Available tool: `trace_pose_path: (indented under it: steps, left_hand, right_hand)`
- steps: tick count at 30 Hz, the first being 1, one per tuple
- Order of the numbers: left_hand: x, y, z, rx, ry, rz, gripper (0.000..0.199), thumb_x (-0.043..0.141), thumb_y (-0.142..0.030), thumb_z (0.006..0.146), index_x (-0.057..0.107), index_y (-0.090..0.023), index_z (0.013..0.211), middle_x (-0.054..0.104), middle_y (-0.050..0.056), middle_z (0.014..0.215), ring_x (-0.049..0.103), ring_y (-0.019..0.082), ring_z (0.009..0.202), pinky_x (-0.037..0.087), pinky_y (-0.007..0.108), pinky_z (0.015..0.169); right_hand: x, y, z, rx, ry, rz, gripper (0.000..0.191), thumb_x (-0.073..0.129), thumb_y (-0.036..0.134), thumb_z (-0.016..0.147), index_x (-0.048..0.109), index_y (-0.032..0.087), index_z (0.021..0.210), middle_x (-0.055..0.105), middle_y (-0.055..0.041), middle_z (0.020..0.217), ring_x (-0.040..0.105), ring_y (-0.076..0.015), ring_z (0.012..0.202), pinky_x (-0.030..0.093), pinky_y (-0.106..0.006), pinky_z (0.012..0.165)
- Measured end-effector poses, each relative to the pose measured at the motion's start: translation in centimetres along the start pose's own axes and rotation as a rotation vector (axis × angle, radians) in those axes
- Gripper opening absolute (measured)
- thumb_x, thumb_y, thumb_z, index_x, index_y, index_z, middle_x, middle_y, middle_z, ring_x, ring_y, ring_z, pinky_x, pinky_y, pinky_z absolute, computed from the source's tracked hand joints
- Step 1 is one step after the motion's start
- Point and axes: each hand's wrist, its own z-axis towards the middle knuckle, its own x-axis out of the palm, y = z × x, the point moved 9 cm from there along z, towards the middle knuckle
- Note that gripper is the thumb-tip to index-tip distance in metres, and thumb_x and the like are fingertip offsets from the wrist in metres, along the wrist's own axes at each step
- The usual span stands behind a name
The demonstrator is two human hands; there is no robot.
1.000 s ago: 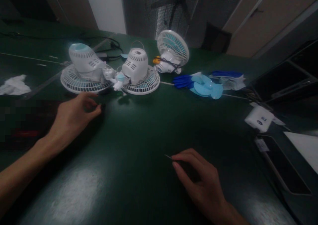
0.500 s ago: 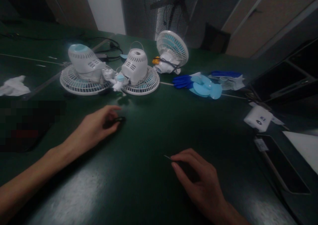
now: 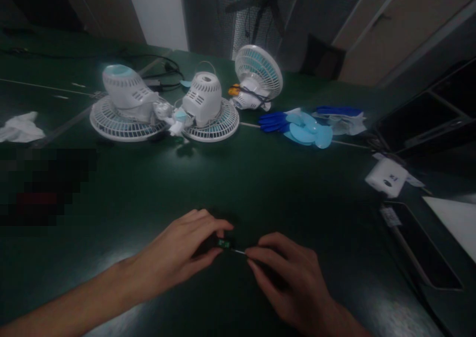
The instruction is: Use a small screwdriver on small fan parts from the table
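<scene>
In the head view my left hand (image 3: 189,243) is closed, thumb and fingers pinching a small green circuit board (image 3: 223,243). Close to its right, my right hand (image 3: 290,272) pinches a thin metal rod (image 3: 238,251); the rest of the rod is hidden in the fingers. The rod's tip points left and lies at or very near the board's edge; I cannot tell whether they touch. Both hands are low over the dark green table (image 3: 208,183).
Two white fans (image 3: 128,124) (image 3: 208,99) lie face down at the back, with a third fan (image 3: 256,74) behind. Blue gloves (image 3: 273,122) and light blue fan blades (image 3: 308,131) lie right of them. A phone (image 3: 420,243) and tissue pack (image 3: 386,176) are at right.
My left hand has come toward me and to the right with the circuit board, next to the rod. My right hand has shifted slightly left and down.
</scene>
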Motion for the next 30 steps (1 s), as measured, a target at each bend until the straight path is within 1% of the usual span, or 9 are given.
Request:
trace_pose_path:
  steps: [4,8,13,19,23,25,27,29,30]
  left_hand:
    - [0.3,-0.1,-0.1,0.013,0.007,-0.007,0.040,0.061,-0.018,0.101,0.051,-0.029,0.138,0.067,0.003,0.115,0.064,0.019,0.102,0.052,0.033,0.085]
    - [0.7,-0.2,-0.3,0.018,0.017,-0.029,0.040,0.061,-0.017,0.101,0.051,-0.029,0.138,0.067,0.004,0.116,0.064,0.020,0.103,0.052,0.034,0.085]
    - [0.7,0.0,-0.3,0.030,0.008,-0.051,0.041,0.061,-0.017,0.102,0.051,-0.030,0.140,0.067,0.005,0.117,0.064,0.020,0.106,0.053,0.035,0.089]
    - [0.8,-0.1,-0.1,0.026,0.023,-0.065,0.041,0.063,-0.020,0.101,0.052,-0.030,0.139,0.067,0.004,0.116,0.064,0.020,0.105,0.053,0.034,0.089]
    - [0.6,-0.2,0.0,0.009,0.013,-0.087,0.039,0.063,-0.019,0.101,0.053,-0.029,0.138,0.067,0.004,0.117,0.064,0.019,0.107,0.054,0.033,0.090]
    - [0.6,-0.4,0.0,0.034,0.023,-0.100,0.033,0.061,-0.019,0.103,0.057,-0.028,0.134,0.067,0.005,0.118,0.063,0.019,0.109,0.054,0.032,0.092]
    - [0.5,-0.5,0.1,0.072,0.048,-0.103,0.027,0.059,-0.020,0.104,0.061,-0.027,0.130,0.068,0.005,0.118,0.063,0.018,0.112,0.054,0.032,0.096]
    - [-0.2,0.1,0.2,0.083,0.054,-0.080,0.023,0.057,-0.022,0.106,0.064,-0.026,0.127,0.069,0.005,0.118,0.063,0.019,0.114,0.054,0.032,0.098]
    - [-0.9,0.8,0.2,0.072,0.036,-0.055,0.022,0.057,-0.024,0.106,0.066,-0.026,0.126,0.070,0.005,0.118,0.064,0.019,0.113,0.054,0.033,0.098]
  right_hand:
    - [0.1,0.1,0.1,-0.006,0.013,-0.009,0.020,0.063,0.012,0.096,0.075,0.022,0.109,0.071,-0.0055,0.096,0.071,-0.0157,0.076,0.055,-0.027,0.064]
    - [0.0,0.5,0.2,-0.026,0.012,-0.009,0.019,0.062,0.012,0.097,0.074,0.021,0.109,0.071,-0.0057,0.095,0.071,-0.0157,0.075,0.055,-0.026,0.063]
    - [0.1,0.6,0.5,-0.033,0.016,0.041,0.017,0.062,0.014,0.100,0.073,0.021,0.111,0.071,-0.0053,0.095,0.071,-0.0151,0.076,0.057,-0.024,0.064]
    - [-0.6,0.1,0.6,0.034,-0.039,0.055,0.015,0.064,0.015,0.099,0.073,0.022,0.109,0.071,-0.0053,0.097,0.072,-0.0155,0.077,0.058,-0.025,0.065]
    - [-1.2,0.2,0.4,0.033,-0.085,0.029,0.016,0.065,0.013,0.096,0.072,0.023,0.107,0.072,-0.0051,0.095,0.072,-0.0157,0.076,0.057,-0.025,0.062]
    - [-1.8,0.9,0.6,-0.005,-0.106,0.007,0.023,0.065,0.012,0.095,0.070,0.023,0.115,0.074,-0.0050,0.096,0.074,-0.0161,0.076,0.059,-0.025,0.063]
    - [-2.7,2.3,0.5,-0.069,-0.131,-0.028,0.041,0.065,0.010,0.094,0.064,0.024,0.132,0.078,-0.0043,0.097,0.076,-0.0169,0.076,0.061,-0.026,0.065]
    - [-4.1,4.0,0.0,-0.120,-0.153,-0.065,0.060,0.067,0.009,0.092,0.054,0.028,0.147,0.080,-0.0019,0.095,0.077,-0.0184,0.073,0.063,-0.028,0.066]
    - [-4.8,4.7,-0.5,-0.121,-0.149,-0.068,0.062,0.072,0.013,0.092,0.055,0.033,0.148,0.081,0.0001,0.090,0.077,-0.0197,0.070,0.063,-0.029,0.063]
